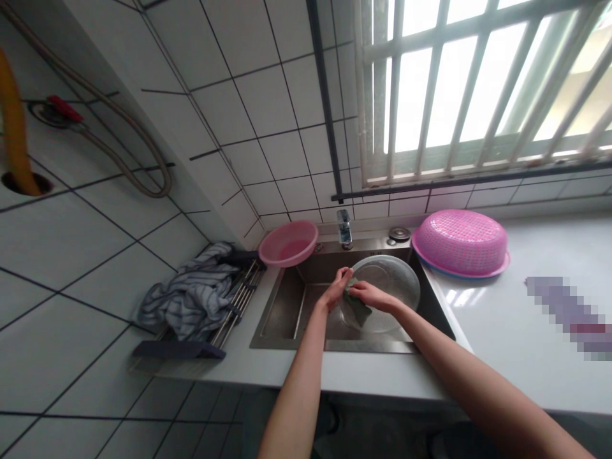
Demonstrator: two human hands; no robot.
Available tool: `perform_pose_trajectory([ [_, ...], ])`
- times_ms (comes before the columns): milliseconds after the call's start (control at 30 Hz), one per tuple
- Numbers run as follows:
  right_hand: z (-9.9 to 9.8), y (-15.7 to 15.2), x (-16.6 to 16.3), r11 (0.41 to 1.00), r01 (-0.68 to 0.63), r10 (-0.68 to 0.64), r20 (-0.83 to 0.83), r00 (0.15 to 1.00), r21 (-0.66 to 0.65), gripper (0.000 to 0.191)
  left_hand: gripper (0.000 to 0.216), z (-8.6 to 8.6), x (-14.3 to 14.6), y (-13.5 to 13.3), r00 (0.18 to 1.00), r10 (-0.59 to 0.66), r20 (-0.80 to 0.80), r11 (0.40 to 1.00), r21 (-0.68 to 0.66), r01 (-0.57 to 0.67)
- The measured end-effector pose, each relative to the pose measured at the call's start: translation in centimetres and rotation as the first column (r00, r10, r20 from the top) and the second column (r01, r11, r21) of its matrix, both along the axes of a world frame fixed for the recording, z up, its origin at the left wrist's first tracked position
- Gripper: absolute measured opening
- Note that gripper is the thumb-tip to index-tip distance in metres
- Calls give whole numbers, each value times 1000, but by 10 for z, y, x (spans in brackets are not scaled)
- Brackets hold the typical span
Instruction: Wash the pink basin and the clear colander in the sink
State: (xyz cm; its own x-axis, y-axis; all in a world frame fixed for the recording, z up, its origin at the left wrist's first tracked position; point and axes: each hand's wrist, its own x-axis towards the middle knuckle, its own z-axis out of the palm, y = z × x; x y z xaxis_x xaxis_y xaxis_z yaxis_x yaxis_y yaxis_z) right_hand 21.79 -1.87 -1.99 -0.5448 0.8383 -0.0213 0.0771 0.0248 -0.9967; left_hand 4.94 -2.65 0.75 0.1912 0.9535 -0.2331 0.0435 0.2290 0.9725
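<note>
- From the head camera, I see both hands meeting over a brushed stainless-steel sink, rectangular and deep, set into a glossy white countertop.
- The right hand has its fingers closed on a limp, dull-green cloth, whose loose end droops to a corner.
- The left hand has its fingers partly curled at the cloth's upper edge; I can't tell whether they pinch the cloth or the rim behind it.
- That cloth lies against the left side of a wide, round, see-through bowl, smooth-walled and tilted in the sink; glass or plastic, I can't say.
- Behind them stands a shiny chrome tap, with a round metal strainer to its right.
- Small dark marks on the sink's back wall are too tiny to make out as slots or lettering.
- Left of the tap sits a smooth pink plastic basin; right of the sink, a domed pink colander, finely perforated, rests upside down.
- Farther left, a crumpled grey-blue striped fabric lies heaped on a rack of slim metal bars.
</note>
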Motion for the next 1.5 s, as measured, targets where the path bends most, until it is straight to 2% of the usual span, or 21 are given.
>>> perform_pose_trajectory([
  [67,0,-5,-6,998,-59,59,10,998,25,27,90,0,0,1,1000,-17,9,999,28,17],
  [133,1,-3,-7,998,-42,42,0,999,43,27,83,0,0,3,998,-69,10,997,23,68],
  [267,2,12,2,984,167,-163,-67,984,60,31,77,0,1,5,992,-110,58,994,6,110],
  [367,2,25,12,932,360,-352,-131,927,44,36,79,-2,3,4,992,-108,69,993,54,104],
  [433,1,28,15,907,420,-412,-142,900,32,39,81,-2,4,3,994,-107,32,993,50,105],
  [500,-2,26,12,924,381,-373,-152,915,30,41,80,-2,4,1,995,-103,7,994,34,103],
  [667,-11,14,-2,991,132,-124,-200,972,27,44,75,1,5,2,994,-111,9,991,80,110],
  [800,-12,18,3,997,74,-73,-146,987,4,41,69,3,8,3,993,-110,-31,989,98,113],
  [900,-5,29,14,967,254,-251,-124,960,9,41,70,3,10,2,994,-108,-1,987,119,107],
  [967,0,36,21,872,489,-482,-148,863,11,43,74,3,11,0,992,-117,41,988,104,112],
  [1033,4,38,24,788,616,-607,-168,777,3,45,78,4,11,-1,988,-132,80,989,71,127],
  [1067,4,37,24,799,602,-593,-162,789,4,45,79,4,11,-2,986,-138,91,989,57,133],
  [1100,5,33,23,844,537,-530,-144,835,7,45,79,4,11,-2,986,-138,91,990,55,133],
  [1167,4,22,17,959,283,-281,-72,957,9,40,78,5,10,-1,993,-104,64,992,75,99],
  [1200,3,16,13,992,130,-130,-25,991,4,37,76,5,10,0,996,-73,47,994,87,69],
  [1267,3,6,5,996,-94,94,43,995,-9,32,73,6,8,2,1000,-9,27,996,94,6],
  [1300,3,3,3,992,-127,127,52,991,-4,31,72,7,8,3,1000,11,21,995,95,-13],
  [1333,4,3,1,995,-103,102,39,994,14,32,70,7,8,4,1000,18,18,995,98,-20],
  [1400,6,9,2,994,89,-87,-34,996,59,35,69,8,9,4,1000,-8,24,993,118,6],
  [1433,6,15,5,971,228,-223,-70,972,74,38,69,8,10,3,999,-34,37,991,128,29],
  [1500,7,27,14,866,495,-485,-117,867,77,43,74,8,13,1,993,-88,82,989,125,77],
])
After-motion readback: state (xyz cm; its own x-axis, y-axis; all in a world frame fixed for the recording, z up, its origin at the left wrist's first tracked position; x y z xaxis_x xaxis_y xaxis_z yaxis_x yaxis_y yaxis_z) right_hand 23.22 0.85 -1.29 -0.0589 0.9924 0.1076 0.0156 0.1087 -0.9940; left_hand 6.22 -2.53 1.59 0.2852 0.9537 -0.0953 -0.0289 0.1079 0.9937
